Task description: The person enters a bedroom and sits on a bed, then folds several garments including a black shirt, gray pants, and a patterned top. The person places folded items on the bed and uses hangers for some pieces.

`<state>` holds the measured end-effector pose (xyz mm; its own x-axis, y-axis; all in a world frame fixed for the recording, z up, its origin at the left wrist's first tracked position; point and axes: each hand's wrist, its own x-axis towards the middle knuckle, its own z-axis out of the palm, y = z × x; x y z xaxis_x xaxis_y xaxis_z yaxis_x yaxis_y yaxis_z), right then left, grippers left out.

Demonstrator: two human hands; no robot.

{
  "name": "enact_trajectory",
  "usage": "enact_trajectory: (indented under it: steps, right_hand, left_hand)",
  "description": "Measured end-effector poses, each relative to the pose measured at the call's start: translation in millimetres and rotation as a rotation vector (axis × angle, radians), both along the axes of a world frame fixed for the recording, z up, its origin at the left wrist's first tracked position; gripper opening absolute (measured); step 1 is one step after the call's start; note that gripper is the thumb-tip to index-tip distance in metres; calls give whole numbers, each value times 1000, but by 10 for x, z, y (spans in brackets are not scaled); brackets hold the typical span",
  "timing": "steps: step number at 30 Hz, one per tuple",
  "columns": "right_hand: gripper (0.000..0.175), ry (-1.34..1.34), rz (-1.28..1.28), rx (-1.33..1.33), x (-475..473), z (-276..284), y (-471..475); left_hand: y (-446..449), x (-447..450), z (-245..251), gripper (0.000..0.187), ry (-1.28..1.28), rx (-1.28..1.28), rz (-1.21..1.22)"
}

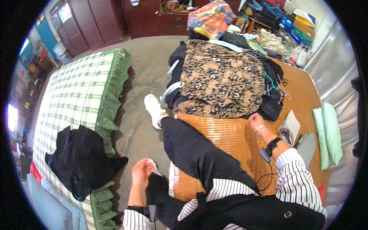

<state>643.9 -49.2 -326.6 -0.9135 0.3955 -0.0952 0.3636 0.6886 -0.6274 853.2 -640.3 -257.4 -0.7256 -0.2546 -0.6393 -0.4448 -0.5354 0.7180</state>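
Observation:
My right hand (256, 122) is over the bamboo mat (218, 129), at the near edge of a pile of clothes. Its fingers are curled, and whether they pinch any cloth cannot be made out. A leopard-print garment (224, 80) lies spread on top of the pile, over dark clothing (273, 106). Teal and pink hangers (270, 83) stick out at the pile's right side. My left hand (141, 171) hangs low beside my leg with loosely bent fingers and nothing visible in it. Left of it, a black garment (80, 158) lies on the green-checked bedspread (77, 77).
Folded grey cloths (290, 126) and mint-green rolled bedding (327, 135) lie on the mat's right side. Blue pillows (51, 204) are at the lower left. A strip of concrete floor (143, 63) separates the two beds. Bags and boxes (302, 28) crowd the far right corner.

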Motion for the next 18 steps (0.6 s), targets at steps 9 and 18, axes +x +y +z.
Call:
enact_trajectory:
  steps: [9, 18]
  right_hand:
    - [20, 326, -540, -957, -1028, 387, 797]
    - [33, 117, -616, -1472, -1346, 628, 575]
  left_hand:
    - [1279, -418, 474, 21, -39, -205, -417]
    - [1665, -345, 470, 23, -144, -245, -454]
